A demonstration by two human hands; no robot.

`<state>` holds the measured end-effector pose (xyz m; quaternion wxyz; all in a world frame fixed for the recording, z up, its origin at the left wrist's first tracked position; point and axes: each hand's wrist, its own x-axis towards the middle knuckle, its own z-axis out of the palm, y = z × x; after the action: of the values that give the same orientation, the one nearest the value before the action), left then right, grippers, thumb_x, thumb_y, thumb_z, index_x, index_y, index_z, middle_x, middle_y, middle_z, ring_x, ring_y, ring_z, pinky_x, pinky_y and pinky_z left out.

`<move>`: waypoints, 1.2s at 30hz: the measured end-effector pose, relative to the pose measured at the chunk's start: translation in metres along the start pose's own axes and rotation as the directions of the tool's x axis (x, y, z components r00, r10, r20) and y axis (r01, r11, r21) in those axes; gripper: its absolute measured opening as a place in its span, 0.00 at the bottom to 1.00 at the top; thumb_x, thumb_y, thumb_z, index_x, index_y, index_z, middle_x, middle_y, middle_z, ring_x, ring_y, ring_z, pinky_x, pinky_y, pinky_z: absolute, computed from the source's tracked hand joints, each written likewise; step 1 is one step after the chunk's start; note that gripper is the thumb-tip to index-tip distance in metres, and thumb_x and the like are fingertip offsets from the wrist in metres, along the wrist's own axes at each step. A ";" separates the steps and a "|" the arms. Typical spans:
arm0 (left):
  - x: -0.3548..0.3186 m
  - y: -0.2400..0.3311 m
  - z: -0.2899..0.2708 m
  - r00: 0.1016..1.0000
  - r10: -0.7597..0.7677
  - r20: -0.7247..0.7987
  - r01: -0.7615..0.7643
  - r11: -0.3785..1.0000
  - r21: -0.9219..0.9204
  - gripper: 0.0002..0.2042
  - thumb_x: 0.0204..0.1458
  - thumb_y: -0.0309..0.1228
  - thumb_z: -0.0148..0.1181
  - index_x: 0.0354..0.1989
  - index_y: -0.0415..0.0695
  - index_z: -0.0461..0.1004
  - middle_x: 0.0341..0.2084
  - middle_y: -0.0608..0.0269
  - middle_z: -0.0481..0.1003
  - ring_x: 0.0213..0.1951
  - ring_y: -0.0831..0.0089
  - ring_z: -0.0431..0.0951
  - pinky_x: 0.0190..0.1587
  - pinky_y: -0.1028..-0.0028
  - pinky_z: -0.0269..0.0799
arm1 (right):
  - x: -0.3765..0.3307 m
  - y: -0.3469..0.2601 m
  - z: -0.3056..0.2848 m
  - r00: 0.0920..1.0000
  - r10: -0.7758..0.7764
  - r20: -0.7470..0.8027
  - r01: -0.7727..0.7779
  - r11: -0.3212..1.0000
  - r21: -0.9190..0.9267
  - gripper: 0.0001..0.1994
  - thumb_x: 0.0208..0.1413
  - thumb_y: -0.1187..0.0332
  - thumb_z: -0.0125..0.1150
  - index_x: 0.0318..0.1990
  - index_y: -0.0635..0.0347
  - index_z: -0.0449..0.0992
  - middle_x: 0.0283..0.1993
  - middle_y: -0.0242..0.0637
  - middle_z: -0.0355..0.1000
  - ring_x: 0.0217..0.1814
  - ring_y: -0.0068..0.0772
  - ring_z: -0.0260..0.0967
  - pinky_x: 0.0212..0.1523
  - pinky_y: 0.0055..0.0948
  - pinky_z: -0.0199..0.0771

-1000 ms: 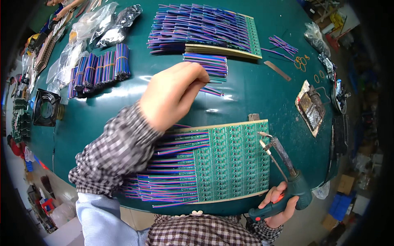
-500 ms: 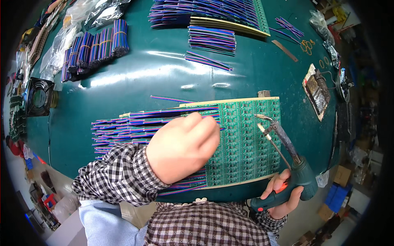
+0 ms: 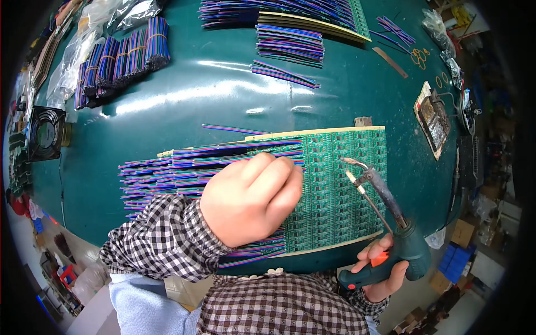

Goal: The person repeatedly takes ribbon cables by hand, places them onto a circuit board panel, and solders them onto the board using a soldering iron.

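A green panel of small circuit boards [image 3: 349, 195] lies in front of me, with rows of blue, red and green striped wires [image 3: 151, 176] running off its left side. My left hand [image 3: 251, 198] is closed over the wires near the panel's middle. Its fingertips point down and are hidden, so what they pinch cannot be seen; wire ends show right beside them. My right hand [image 3: 379, 268] grips a dark green soldering gun [image 3: 410, 251] by its handle, one finger near the orange trigger. The gun's bent tip [image 3: 350, 161] hangs over the right part of the panel.
More wired panels [image 3: 312, 25] lie at the back, with loose wire piles [image 3: 289, 44] before them. Banded wire bundles [image 3: 131, 53] and plastic bags are at far left, near a black fan [image 3: 46, 134]. At right are a dirty soldering tray [image 3: 432, 120], rubber bands [image 3: 419, 57] and a metal strip [image 3: 391, 62].
The view has shifted slightly. Against the panel, the soldering gun's tip has moved a little to the left. My left hand stays closed at nearly the same place over the wires.
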<state>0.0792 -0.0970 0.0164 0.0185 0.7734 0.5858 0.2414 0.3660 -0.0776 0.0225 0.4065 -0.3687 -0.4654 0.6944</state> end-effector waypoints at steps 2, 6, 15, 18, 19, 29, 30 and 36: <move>0.001 0.001 -0.002 1.000 0.009 0.001 -0.009 1.000 0.003 0.18 0.36 0.25 0.57 0.40 0.35 0.74 0.34 0.56 0.72 0.31 0.66 0.74 0.32 0.73 0.73 | -0.002 -0.002 0.003 1.000 -0.005 -0.004 0.005 0.999 -0.047 0.29 0.62 0.49 0.42 0.52 0.73 0.57 0.36 0.47 0.66 0.38 0.38 0.72 0.22 0.28 0.83; -0.001 0.000 0.001 0.999 0.011 -0.047 -0.012 1.000 -0.029 0.18 0.36 0.25 0.58 0.40 0.34 0.74 0.34 0.56 0.72 0.31 0.66 0.75 0.32 0.73 0.74 | -0.008 -0.012 0.009 0.988 0.150 -0.047 -0.148 0.988 0.036 0.32 0.52 0.50 0.62 0.49 0.74 0.64 0.36 0.47 0.69 0.40 0.43 0.73 0.36 0.39 0.83; 0.000 -0.002 -0.001 0.999 0.007 -0.049 -0.010 0.998 -0.059 0.18 0.35 0.25 0.57 0.39 0.33 0.75 0.33 0.56 0.72 0.31 0.66 0.75 0.32 0.73 0.74 | -0.017 -0.009 0.012 0.975 0.218 -0.032 -0.221 0.965 -0.139 0.31 0.54 0.51 0.60 0.51 0.73 0.60 0.32 0.42 0.67 0.35 0.39 0.72 0.38 0.41 0.81; -0.001 -0.002 -0.001 0.999 0.001 -0.053 -0.005 0.998 -0.062 0.18 0.34 0.25 0.57 0.39 0.33 0.75 0.33 0.55 0.72 0.31 0.65 0.75 0.32 0.72 0.74 | -0.016 -0.010 0.015 0.961 0.272 -0.043 -0.276 0.949 -0.150 0.32 0.52 0.51 0.62 0.52 0.72 0.60 0.31 0.41 0.67 0.37 0.40 0.71 0.40 0.44 0.80; -0.001 -0.002 -0.001 0.999 -0.003 -0.054 0.000 0.998 -0.066 0.18 0.34 0.25 0.57 0.38 0.33 0.75 0.33 0.55 0.72 0.31 0.65 0.75 0.32 0.72 0.74 | -0.016 -0.011 0.016 0.955 0.290 -0.057 -0.295 0.942 -0.159 0.33 0.52 0.51 0.63 0.52 0.72 0.60 0.31 0.41 0.67 0.37 0.40 0.71 0.41 0.45 0.79; 0.000 -0.003 -0.001 0.999 0.002 -0.046 -0.006 0.997 -0.074 0.18 0.34 0.24 0.58 0.38 0.33 0.75 0.32 0.55 0.72 0.31 0.66 0.75 0.32 0.73 0.74 | -0.015 -0.012 0.019 0.945 0.317 -0.080 -0.327 0.927 -0.183 0.34 0.51 0.50 0.64 0.52 0.72 0.61 0.31 0.40 0.67 0.37 0.39 0.71 0.41 0.44 0.79; 0.000 -0.003 -0.001 0.999 -0.001 -0.045 -0.002 0.997 -0.078 0.18 0.34 0.24 0.58 0.37 0.33 0.75 0.32 0.56 0.72 0.31 0.66 0.75 0.32 0.73 0.74 | -0.015 -0.011 0.019 0.945 0.319 -0.076 -0.327 0.926 -0.188 0.34 0.51 0.50 0.64 0.52 0.72 0.61 0.31 0.40 0.67 0.37 0.39 0.71 0.41 0.44 0.79; 0.000 -0.003 -0.001 0.999 0.001 -0.049 -0.004 0.997 -0.074 0.17 0.34 0.24 0.58 0.37 0.32 0.75 0.32 0.56 0.72 0.31 0.66 0.75 0.32 0.73 0.74 | -0.013 -0.012 0.021 0.949 0.309 -0.067 -0.316 0.922 -0.225 0.33 0.52 0.49 0.62 0.51 0.72 0.62 0.31 0.40 0.67 0.36 0.38 0.71 0.40 0.43 0.79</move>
<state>0.0765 -0.0962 0.0164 0.0324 0.7668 0.5757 0.2820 0.3552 -0.0935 0.0416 0.2514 -0.4938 -0.4725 0.6853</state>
